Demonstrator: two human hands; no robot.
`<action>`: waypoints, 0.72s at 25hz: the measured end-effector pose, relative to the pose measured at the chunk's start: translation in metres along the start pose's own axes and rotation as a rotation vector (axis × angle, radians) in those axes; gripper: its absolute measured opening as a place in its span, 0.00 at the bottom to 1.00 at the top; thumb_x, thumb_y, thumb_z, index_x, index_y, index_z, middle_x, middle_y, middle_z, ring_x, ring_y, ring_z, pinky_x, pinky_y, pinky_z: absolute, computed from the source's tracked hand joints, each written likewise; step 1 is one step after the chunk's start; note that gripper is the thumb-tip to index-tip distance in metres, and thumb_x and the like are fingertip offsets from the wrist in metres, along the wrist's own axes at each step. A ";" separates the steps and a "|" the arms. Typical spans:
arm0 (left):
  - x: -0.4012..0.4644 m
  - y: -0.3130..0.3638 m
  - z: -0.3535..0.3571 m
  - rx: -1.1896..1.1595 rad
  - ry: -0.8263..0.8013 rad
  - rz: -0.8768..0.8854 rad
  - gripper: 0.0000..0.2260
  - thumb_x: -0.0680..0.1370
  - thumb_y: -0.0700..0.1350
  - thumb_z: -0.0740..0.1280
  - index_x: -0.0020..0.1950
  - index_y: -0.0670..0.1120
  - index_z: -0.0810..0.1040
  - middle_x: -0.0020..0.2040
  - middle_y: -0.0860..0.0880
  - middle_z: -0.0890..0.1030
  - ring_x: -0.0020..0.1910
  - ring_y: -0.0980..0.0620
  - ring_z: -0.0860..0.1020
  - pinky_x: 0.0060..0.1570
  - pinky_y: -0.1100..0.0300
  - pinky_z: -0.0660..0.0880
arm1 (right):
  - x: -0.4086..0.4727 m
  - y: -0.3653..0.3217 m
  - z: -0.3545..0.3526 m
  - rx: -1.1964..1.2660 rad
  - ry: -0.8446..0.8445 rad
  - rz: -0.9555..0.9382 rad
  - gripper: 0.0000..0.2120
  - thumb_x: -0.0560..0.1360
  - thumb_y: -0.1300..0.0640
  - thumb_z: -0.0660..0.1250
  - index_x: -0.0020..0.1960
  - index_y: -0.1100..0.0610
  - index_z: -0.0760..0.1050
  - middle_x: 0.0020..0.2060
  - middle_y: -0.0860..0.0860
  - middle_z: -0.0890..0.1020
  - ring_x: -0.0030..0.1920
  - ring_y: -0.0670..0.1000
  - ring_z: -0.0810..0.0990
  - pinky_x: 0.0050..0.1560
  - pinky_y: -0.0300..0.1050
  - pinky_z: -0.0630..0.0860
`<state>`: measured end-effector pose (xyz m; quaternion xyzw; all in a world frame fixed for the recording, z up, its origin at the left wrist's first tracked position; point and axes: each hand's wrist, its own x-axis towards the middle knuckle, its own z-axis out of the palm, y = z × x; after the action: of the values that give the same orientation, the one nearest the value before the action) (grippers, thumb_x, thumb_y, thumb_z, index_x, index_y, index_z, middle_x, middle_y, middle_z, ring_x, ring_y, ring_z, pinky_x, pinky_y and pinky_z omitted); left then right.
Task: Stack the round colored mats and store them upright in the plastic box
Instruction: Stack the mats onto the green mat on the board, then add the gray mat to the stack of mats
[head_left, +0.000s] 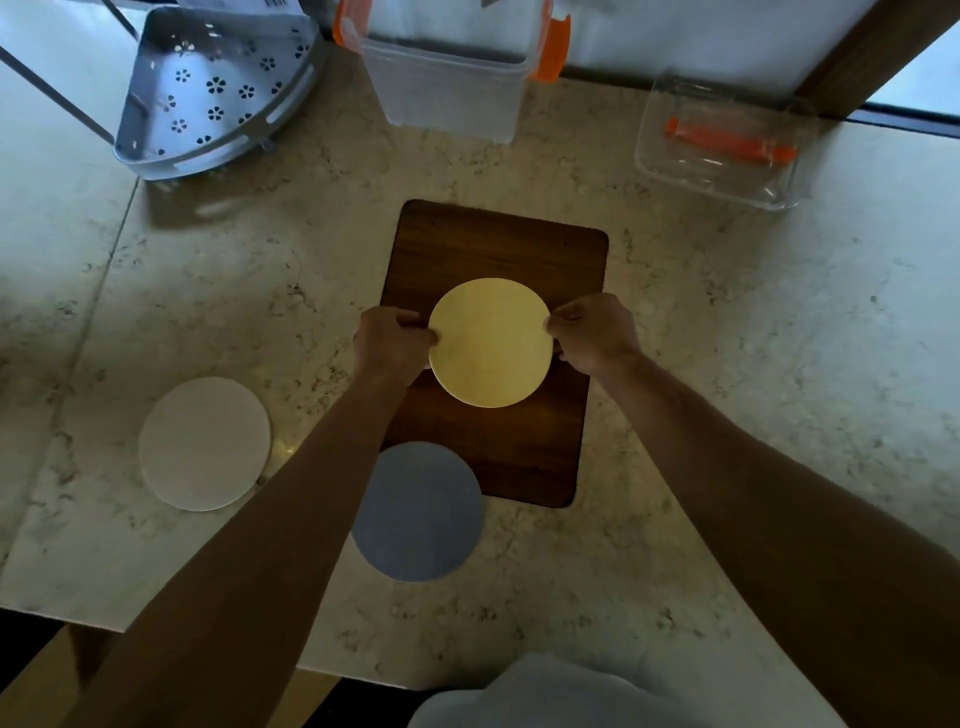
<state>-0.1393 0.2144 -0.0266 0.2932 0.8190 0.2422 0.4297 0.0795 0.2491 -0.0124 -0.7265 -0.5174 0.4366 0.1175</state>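
Note:
A round yellow mat (491, 343) is held over the dark wooden board (498, 249). My left hand (392, 343) pinches its left edge and my right hand (597, 332) pinches its right edge. A blue-grey round mat (421, 512) lies flat near me, partly overlapping the board's near left corner and partly under my left forearm. A white round mat (205, 444) lies flat on the counter to the left. The clear plastic box (447, 83) with orange clips stands open at the back of the counter.
A grey perforated corner rack (218, 88) sits at the back left. The box's clear lid (722, 150) with orange clips lies at the back right. The marble counter's near edge (363, 675) runs just below my arms.

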 end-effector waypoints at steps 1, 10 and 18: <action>-0.003 -0.002 -0.003 -0.028 -0.010 0.002 0.16 0.70 0.36 0.75 0.57 0.39 0.80 0.54 0.38 0.82 0.44 0.41 0.83 0.40 0.45 0.84 | -0.005 0.000 0.000 -0.009 -0.001 -0.016 0.12 0.76 0.57 0.68 0.42 0.65 0.83 0.41 0.61 0.85 0.41 0.60 0.84 0.45 0.60 0.82; -0.077 -0.028 -0.052 -0.151 -0.108 0.012 0.07 0.72 0.32 0.72 0.50 0.34 0.81 0.46 0.36 0.83 0.42 0.41 0.84 0.38 0.51 0.83 | -0.077 0.016 0.010 0.093 -0.025 -0.013 0.11 0.75 0.54 0.70 0.34 0.46 0.80 0.38 0.48 0.84 0.41 0.52 0.85 0.47 0.56 0.83; -0.139 -0.078 -0.103 -0.166 -0.013 0.022 0.04 0.71 0.30 0.72 0.45 0.34 0.82 0.42 0.35 0.83 0.37 0.41 0.83 0.29 0.57 0.82 | -0.142 0.028 0.049 0.089 -0.131 -0.108 0.08 0.76 0.54 0.70 0.38 0.49 0.82 0.40 0.51 0.85 0.43 0.52 0.84 0.50 0.55 0.82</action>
<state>-0.1838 0.0484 0.0534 0.2670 0.7899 0.3120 0.4554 0.0486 0.1014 0.0142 -0.6615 -0.5427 0.4986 0.1390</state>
